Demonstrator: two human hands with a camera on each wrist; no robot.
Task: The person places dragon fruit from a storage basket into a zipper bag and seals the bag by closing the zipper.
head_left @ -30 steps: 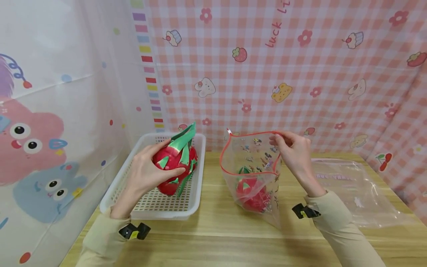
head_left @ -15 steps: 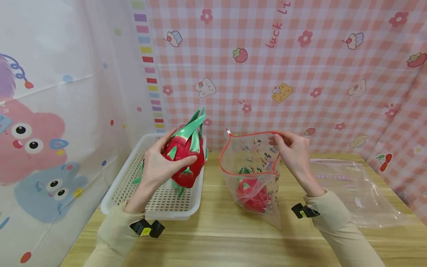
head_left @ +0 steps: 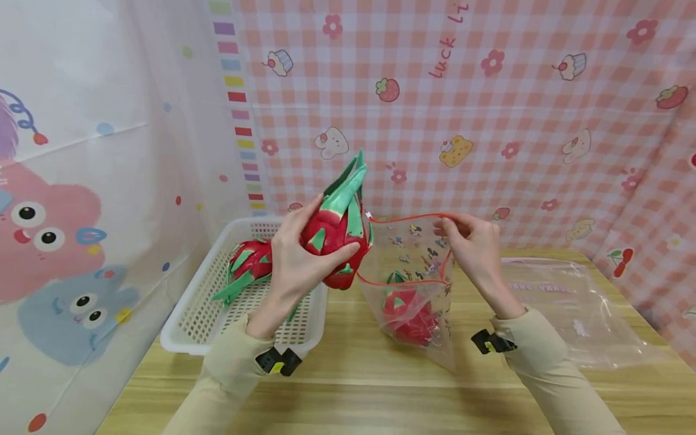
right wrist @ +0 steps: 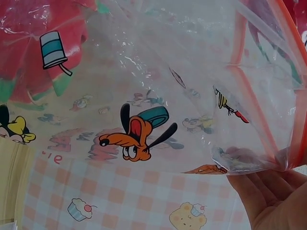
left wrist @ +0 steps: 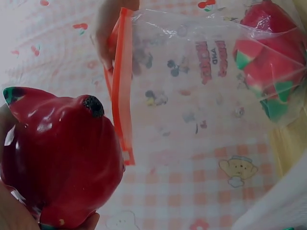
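Observation:
My left hand [head_left: 299,260] grips a red dragon fruit [head_left: 337,235] with green leaf tips, raised between the basket and the bag. In the left wrist view that dragon fruit [left wrist: 62,158] is beside the bag's red zip edge [left wrist: 122,86]. My right hand [head_left: 473,248] pinches the rim of a clear printed zip bag [head_left: 408,248], which stands with its mouth open. Inside the bag lies another dragon fruit [head_left: 410,317]. In the right wrist view my right hand [right wrist: 273,196] holds the bag's red edge, and cartoon prints show on its side.
A white plastic basket [head_left: 182,314] on the left holds at least one more dragon fruit [head_left: 250,266]. On the wooden table [head_left: 380,393], a flat clear bag [head_left: 576,314] lies at right. Patterned cloth [head_left: 413,121] hangs behind.
My left hand has lifted the dragon fruit out of the basket and carried it right, up to the bag's mouth. The right hand keeps hold of the bag's rim.

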